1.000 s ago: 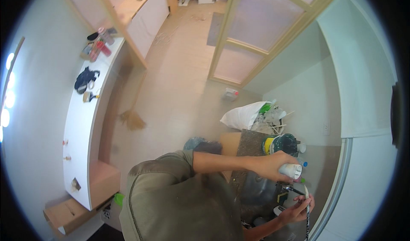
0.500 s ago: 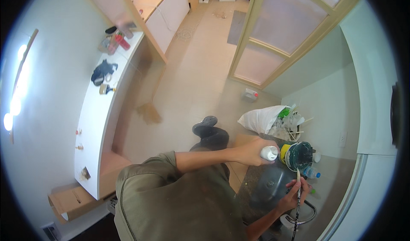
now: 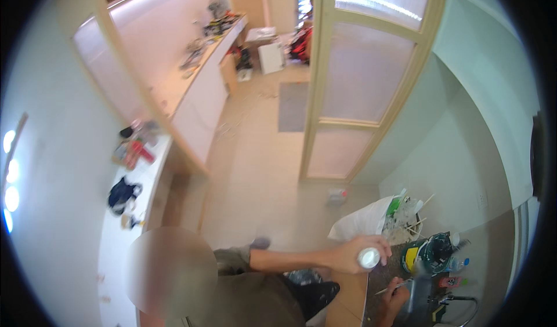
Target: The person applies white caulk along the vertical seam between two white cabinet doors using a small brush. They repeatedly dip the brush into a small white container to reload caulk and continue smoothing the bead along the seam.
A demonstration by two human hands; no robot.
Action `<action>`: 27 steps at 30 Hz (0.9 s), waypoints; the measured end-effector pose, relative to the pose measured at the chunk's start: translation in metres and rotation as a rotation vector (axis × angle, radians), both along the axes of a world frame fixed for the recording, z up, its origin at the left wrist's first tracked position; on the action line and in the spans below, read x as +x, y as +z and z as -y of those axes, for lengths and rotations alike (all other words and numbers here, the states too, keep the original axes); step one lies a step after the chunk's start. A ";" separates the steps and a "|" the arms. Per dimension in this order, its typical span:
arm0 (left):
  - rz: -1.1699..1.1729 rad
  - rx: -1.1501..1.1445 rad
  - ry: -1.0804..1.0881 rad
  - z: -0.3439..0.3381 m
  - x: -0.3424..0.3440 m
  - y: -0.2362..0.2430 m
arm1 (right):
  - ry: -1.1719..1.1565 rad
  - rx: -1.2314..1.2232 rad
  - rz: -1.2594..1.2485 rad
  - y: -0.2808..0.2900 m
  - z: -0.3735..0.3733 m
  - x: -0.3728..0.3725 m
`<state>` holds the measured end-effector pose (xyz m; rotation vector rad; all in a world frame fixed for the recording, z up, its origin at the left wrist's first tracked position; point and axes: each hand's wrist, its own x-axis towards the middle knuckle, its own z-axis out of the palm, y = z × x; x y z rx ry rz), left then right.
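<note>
My left hand [image 3: 353, 253] grips a small white container [image 3: 369, 258], with its round end facing up, over the right-hand counter [image 3: 377, 278]. My right hand [image 3: 395, 301] holds a thin paintbrush [image 3: 384, 289] at a slant, just below that container and over the edge of a dark sink [image 3: 419, 301]. Beside my hands is a green bucket [image 3: 429, 254] with a yellow label and dark smears. A clear bottle [image 3: 457, 264] with a blue cap, a small pink bottle [image 3: 448, 282] and a curved faucet [image 3: 464, 302] are to the right. The brush tip is blurred.
A white sack [image 3: 357, 222] of scraps and a jug [image 3: 337, 197] lie beyond. On the left, a white shelf [image 3: 113, 251] holds bottles [image 3: 139, 150], dark cloth [image 3: 123, 195] and a brush. A framed door [image 3: 365, 72] and cluttered far counter [image 3: 197, 54] are ahead.
The view has tilted up, showing more of the far room. My right hand has turned the brush from upright to slanted, closer below the white container. A blurred oval now covers the lower left.
</note>
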<state>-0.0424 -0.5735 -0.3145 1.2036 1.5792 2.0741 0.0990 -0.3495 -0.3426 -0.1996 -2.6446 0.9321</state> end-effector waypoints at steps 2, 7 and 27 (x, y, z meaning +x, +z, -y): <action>-0.019 0.035 -0.069 0.049 -0.022 -0.055 | 0.069 0.031 0.037 -0.039 0.058 -0.039; -0.017 -0.075 0.115 0.231 -0.065 -0.212 | 0.329 0.133 0.190 -0.204 0.235 -0.144; 0.164 -0.327 0.596 0.503 -0.221 -0.229 | 0.968 -0.089 0.172 -0.224 0.545 -0.403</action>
